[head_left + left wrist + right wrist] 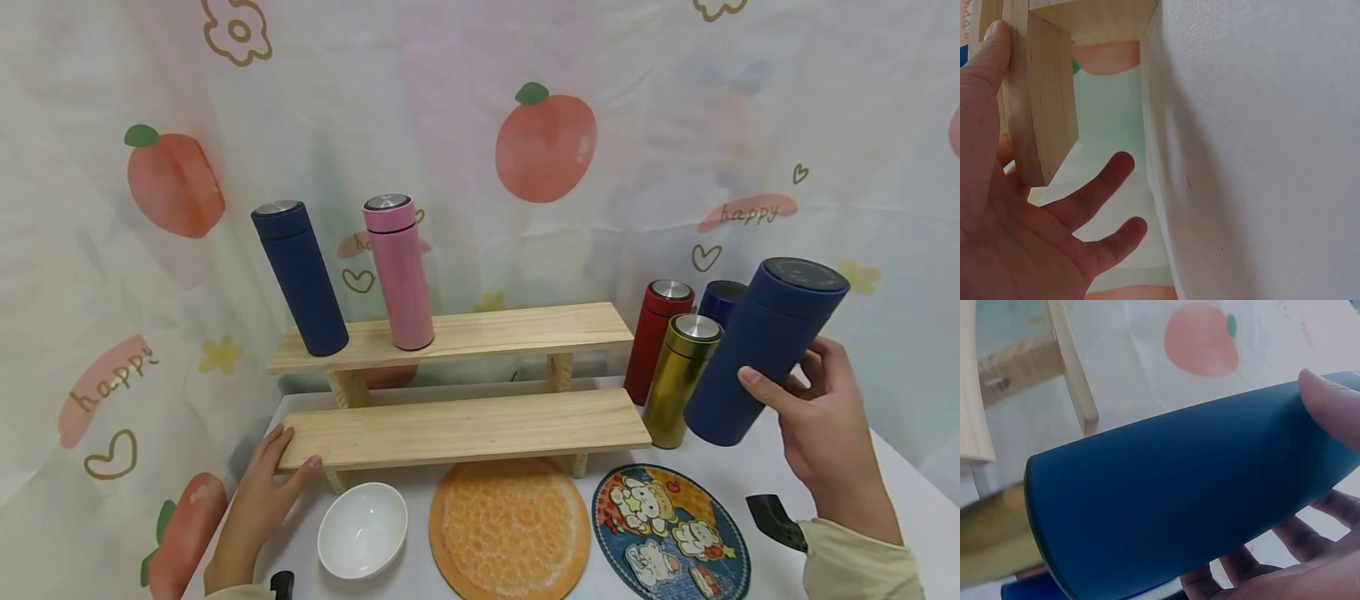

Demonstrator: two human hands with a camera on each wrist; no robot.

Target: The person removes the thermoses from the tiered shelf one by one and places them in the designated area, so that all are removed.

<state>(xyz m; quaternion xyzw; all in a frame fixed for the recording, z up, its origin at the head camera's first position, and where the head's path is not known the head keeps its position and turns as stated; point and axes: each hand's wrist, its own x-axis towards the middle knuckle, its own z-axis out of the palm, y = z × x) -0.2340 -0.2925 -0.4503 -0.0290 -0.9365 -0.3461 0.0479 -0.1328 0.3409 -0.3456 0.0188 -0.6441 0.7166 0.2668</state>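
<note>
My right hand grips a dark blue thermos bottle, thumb on the near side and fingers round the back. The bottle is tilted, its lid leaning right, and its lower end overlaps a gold thermos in the head view. In the right wrist view the blue bottle fills the middle, base at left. My left hand holds the left end of the two-step wooden shelf's lower board; two other fingers extend below the board in the left wrist view. On the upper board stand another dark blue thermos and a pink thermos.
A red thermos and a blue one stand behind the gold one, right of the shelf. Before the shelf lie a white bowl, a round orange mat and a cartoon-printed round mat. A printed curtain hangs behind.
</note>
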